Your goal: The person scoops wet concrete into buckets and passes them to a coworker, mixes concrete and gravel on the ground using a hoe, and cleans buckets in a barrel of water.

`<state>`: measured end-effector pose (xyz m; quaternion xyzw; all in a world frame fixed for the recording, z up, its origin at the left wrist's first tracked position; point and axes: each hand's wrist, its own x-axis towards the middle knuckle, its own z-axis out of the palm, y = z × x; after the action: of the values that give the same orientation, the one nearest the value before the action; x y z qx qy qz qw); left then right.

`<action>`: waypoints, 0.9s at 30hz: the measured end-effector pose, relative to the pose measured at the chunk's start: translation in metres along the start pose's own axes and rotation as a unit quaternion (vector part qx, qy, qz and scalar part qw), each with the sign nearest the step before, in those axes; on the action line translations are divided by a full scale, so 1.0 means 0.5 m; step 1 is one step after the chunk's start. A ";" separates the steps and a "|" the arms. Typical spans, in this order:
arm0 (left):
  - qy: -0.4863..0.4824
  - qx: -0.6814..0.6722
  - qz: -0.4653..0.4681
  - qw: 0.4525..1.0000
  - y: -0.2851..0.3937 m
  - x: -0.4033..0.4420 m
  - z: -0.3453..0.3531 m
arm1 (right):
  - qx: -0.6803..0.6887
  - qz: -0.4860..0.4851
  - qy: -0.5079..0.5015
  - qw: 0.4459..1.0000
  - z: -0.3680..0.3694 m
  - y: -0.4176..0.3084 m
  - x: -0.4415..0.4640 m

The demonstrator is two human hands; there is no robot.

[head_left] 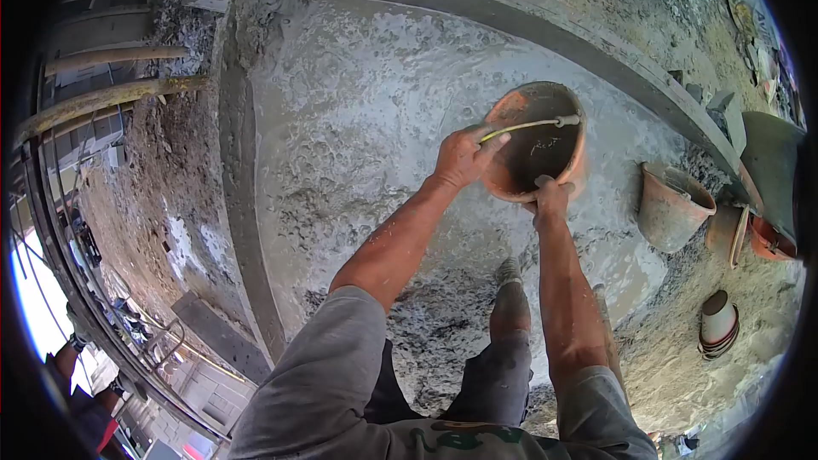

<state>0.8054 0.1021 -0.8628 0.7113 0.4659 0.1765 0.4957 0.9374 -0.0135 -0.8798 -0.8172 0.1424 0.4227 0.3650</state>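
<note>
Head view: grey sleeves (328,349) lie nearest, and bare forearms (399,238) reach forward from them to an orange bucket (538,153), held out ahead of the body with its mouth turned toward the camera; a boot (511,290) shows between the forearms, on rough grey concrete; the right hand (552,198) is closed on the bucket's near rim, its thumb over the edge and its other fingers curled outside; the left hand (460,158) grips the bucket's left side, where the yellow-green handle (521,126) meets the rim, though whether its fingers hold handle, rim or both I cannot tell; the bucket thus sits between the two sets of fingers, most of it just beyond them; wet concrete (349,94) spreads beneath and around it, and whether the base touches that surface is hidden; to the right is a second bucket (669,217), smeared grey; farther off, a long board (520,4) edges the concrete; at far left, another person's arm (66,361) shows.
</note>
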 end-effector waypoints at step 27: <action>0.314 -0.528 -0.384 0.689 -0.401 -0.781 -0.446 | -0.628 -0.330 -0.206 0.674 0.615 0.422 -0.506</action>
<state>0.3518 -0.0897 -0.8553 -0.0064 0.6568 0.4003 0.6391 0.4904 0.0413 -0.8949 -0.7398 -0.5145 0.4224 -0.0978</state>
